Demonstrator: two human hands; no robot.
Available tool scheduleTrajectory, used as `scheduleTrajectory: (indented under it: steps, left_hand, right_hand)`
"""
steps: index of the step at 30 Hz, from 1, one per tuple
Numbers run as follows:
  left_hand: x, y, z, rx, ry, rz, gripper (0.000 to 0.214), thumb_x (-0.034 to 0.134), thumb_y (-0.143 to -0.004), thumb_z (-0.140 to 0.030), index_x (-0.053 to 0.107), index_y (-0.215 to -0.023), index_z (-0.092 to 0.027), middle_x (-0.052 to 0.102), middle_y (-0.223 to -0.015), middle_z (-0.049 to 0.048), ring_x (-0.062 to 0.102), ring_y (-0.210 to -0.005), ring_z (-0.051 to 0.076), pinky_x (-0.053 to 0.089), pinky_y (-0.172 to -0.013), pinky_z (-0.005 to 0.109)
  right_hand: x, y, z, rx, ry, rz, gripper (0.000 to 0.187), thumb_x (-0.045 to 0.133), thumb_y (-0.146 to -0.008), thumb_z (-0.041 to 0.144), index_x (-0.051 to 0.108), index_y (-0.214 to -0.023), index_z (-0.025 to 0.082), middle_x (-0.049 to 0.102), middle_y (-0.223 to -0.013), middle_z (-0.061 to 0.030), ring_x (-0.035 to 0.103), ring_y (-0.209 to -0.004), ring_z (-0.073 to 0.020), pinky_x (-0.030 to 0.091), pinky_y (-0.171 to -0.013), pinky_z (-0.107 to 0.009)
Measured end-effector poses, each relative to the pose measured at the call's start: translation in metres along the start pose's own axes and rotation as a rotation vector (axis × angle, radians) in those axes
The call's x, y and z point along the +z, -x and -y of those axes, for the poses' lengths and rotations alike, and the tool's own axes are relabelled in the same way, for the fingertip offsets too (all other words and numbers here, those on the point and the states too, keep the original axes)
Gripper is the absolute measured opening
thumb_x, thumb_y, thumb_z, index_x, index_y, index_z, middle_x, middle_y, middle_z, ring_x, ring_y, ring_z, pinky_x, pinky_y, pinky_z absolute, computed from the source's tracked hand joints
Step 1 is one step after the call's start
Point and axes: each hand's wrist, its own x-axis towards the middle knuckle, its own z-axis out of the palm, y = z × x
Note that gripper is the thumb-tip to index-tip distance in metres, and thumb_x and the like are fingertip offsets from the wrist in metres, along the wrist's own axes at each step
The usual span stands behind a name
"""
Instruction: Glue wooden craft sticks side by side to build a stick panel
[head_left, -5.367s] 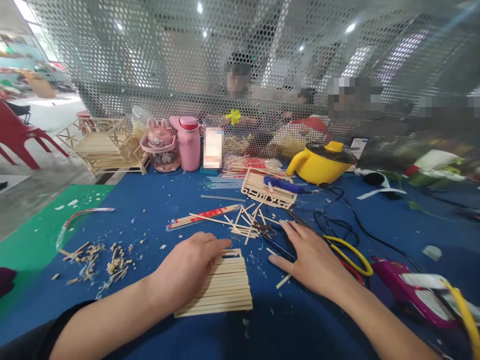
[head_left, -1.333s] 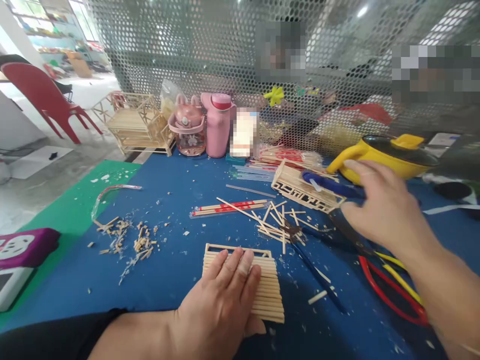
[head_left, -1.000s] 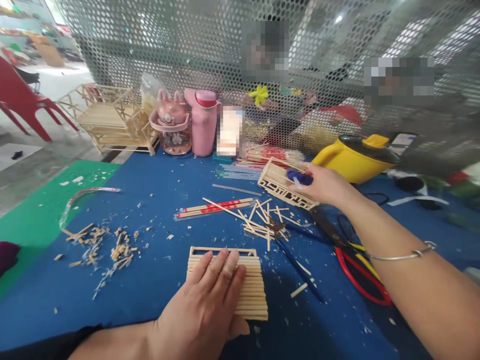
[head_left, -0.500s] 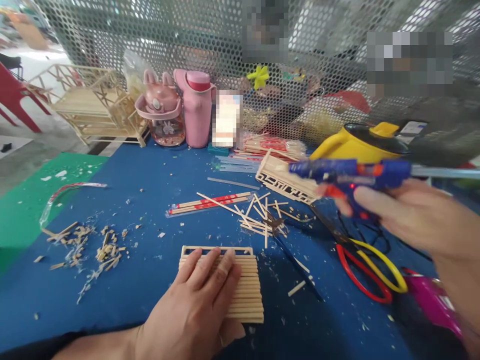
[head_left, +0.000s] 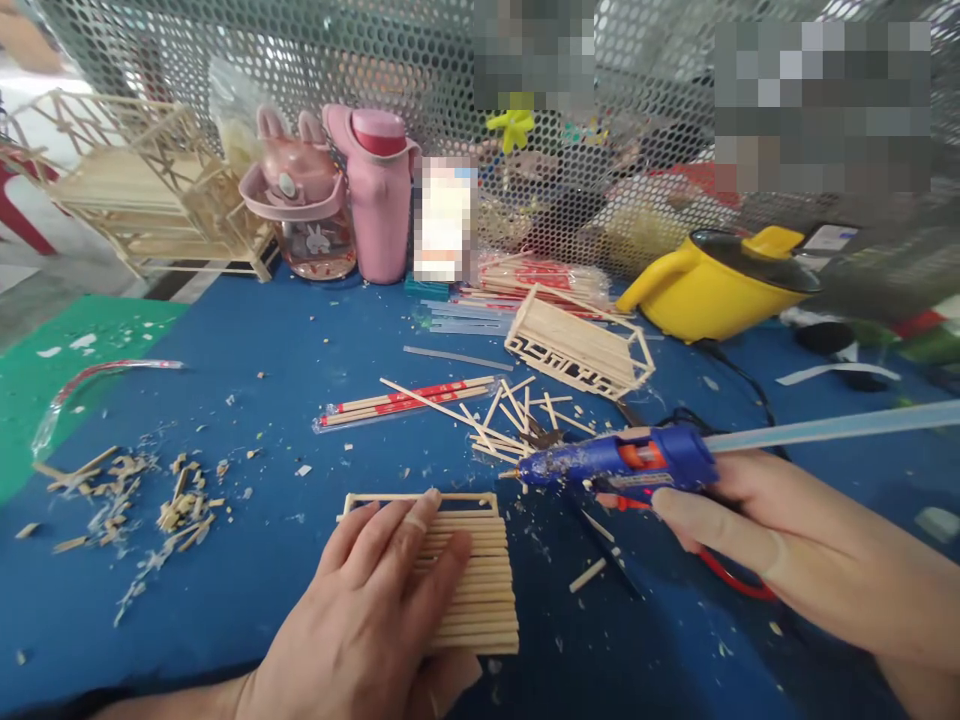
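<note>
My left hand (head_left: 367,620) lies flat, fingers apart, on a panel of glued wooden sticks (head_left: 472,580) on the blue table (head_left: 300,320). My right hand (head_left: 787,550) grips a blue hot glue gun (head_left: 630,463) with a clear glue stick out of its back. The nozzle points left, just right of the panel's top right corner and slightly above the table. Loose sticks (head_left: 510,420) lie just beyond the nozzle.
A small stick frame (head_left: 577,350), wrapped chopsticks (head_left: 405,400), a yellow pot (head_left: 712,285), two pink bottles (head_left: 337,195) and a stick model (head_left: 142,190) stand farther back. Stick scraps (head_left: 135,495) lie at left. Black cables and red-handled scissors (head_left: 735,580) lie under my right hand. People sit behind the mesh screen.
My right hand reached to the back, picked the glue gun off the small stick frame and brought it down toward the panel. My left hand stayed pressed on the panel.
</note>
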Motion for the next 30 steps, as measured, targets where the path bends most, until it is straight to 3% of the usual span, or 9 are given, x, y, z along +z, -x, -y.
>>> scheduleTrajectory:
  steps: [4,7,10,12,17,25,28,30]
  left_hand:
    - [0.003,0.001,-0.001,-0.08,0.106,-0.043,0.041,0.053,-0.087,-0.046,0.061,-0.117,-0.019,0.063,-0.118,0.0111,0.052,-0.108,0.028,0.038,-0.093,0.043]
    - [0.004,0.001,-0.001,-0.095,0.155,-0.058,0.034,0.048,-0.092,-0.04,0.062,-0.114,-0.019,0.063,-0.117,0.0081,0.052,-0.109,0.024,0.036,-0.098,0.039]
    - [0.004,0.001,-0.002,-0.064,0.104,-0.066,0.029,0.043,-0.094,-0.027,0.063,-0.113,-0.018,0.065,-0.115,0.0054,0.052,-0.109,0.021,0.026,-0.108,0.036]
    - [0.005,0.001,-0.002,-0.031,0.062,-0.073,0.029,0.04,-0.096,-0.021,0.064,-0.111,-0.018,0.067,-0.111,0.0031,0.054,-0.107,0.019,0.017,-0.113,0.038]
    - [0.01,0.004,-0.004,0.088,0.088,-0.153,0.035,0.031,-0.099,-0.017,0.066,-0.107,-0.016,0.069,-0.104,0.0018,0.057,-0.107,0.016,0.008,-0.118,0.045]
    - [0.014,0.007,-0.003,0.171,0.103,-0.214,0.026,0.042,-0.096,-0.017,0.066,-0.104,-0.016,0.07,-0.1,0.003,0.061,-0.106,0.015,0.029,-0.114,0.033]
    - [0.015,0.008,-0.001,0.159,0.095,-0.213,0.024,0.044,-0.096,-0.018,0.066,-0.105,-0.016,0.07,-0.099,0.0031,0.061,-0.106,0.015,0.029,-0.114,0.034]
    - [0.015,0.008,-0.001,0.157,0.093,-0.215,0.024,0.044,-0.095,-0.019,0.066,-0.105,-0.017,0.07,-0.099,0.0029,0.061,-0.107,0.015,0.028,-0.114,0.035]
  right_hand:
    - [0.002,0.001,0.001,-0.01,-0.055,0.036,0.037,0.051,-0.078,0.061,0.07,-0.072,0.03,0.055,-0.044,0.0014,0.049,-0.037,-0.0198,0.043,-0.034,-0.03]
    - [0.002,0.004,-0.002,-0.006,-0.083,0.066,0.034,0.053,-0.078,0.058,0.073,-0.086,0.031,0.059,-0.048,0.0009,0.059,-0.05,-0.0234,0.054,-0.05,-0.033]
    - [0.003,0.005,-0.006,0.011,-0.128,0.134,0.037,0.054,-0.08,0.055,0.071,-0.101,0.03,0.073,-0.077,-0.0026,0.068,-0.083,-0.0288,0.057,-0.073,-0.037]
    - [0.004,0.005,-0.008,0.024,-0.136,0.157,0.04,0.054,-0.081,0.054,0.069,-0.108,0.029,0.074,-0.098,-0.0044,0.067,-0.094,-0.0301,0.056,-0.078,-0.038]
    - [0.006,0.003,-0.012,0.0,-0.034,0.154,0.041,0.052,-0.083,0.054,0.065,-0.113,0.029,0.074,-0.101,-0.0053,0.067,-0.093,-0.0302,0.056,-0.079,-0.041]
    - [0.005,0.0,-0.013,-0.041,0.011,0.147,0.036,0.049,-0.085,0.053,0.064,-0.11,0.033,0.073,-0.102,-0.0025,0.067,-0.09,-0.0293,0.055,-0.08,-0.042]
    - [0.005,-0.002,-0.006,-0.055,0.052,0.127,0.036,0.05,-0.084,0.053,0.067,-0.106,0.031,0.073,-0.101,-0.0032,0.067,-0.09,-0.0298,0.055,-0.08,-0.043]
    - [0.006,-0.003,-0.002,-0.043,0.066,0.035,0.034,0.055,-0.078,0.056,0.071,-0.096,0.031,0.074,-0.094,-0.0026,0.068,-0.086,-0.0304,0.057,-0.076,-0.041]
